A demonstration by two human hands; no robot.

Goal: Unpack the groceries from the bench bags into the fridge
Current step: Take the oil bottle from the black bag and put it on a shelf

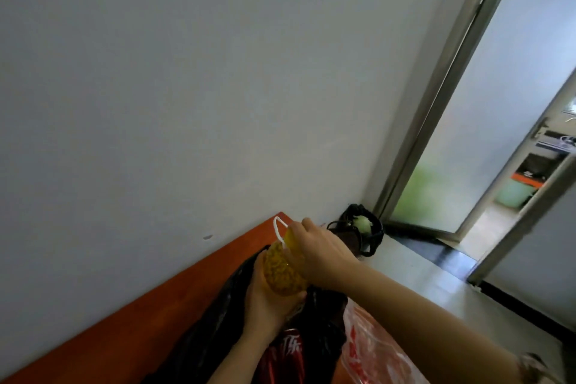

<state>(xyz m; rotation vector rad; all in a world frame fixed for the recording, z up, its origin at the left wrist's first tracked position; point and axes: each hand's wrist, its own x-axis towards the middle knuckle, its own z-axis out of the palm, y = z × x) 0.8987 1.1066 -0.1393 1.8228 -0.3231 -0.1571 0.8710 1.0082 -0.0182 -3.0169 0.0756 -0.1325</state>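
Note:
A yellow mesh bag [282, 271] of small yellow items, with a white cord loop at its top, is held above the orange-red bench [131, 315]. My left hand [265, 299] cups the bag from below. My right hand [318, 249] grips its top end near the cord. Under them lies a black plastic bag [215, 330] with a red packet [288, 352] showing in its mouth. A clear bag with red print [371, 349] lies to its right. The fridge is out of view.
A grey wall runs behind the bench. On the floor past the bench end sit a dark basket [367, 227] holding something pale green and a brown bag [349, 238]. A frosted glass door [486, 121] stands open to the right.

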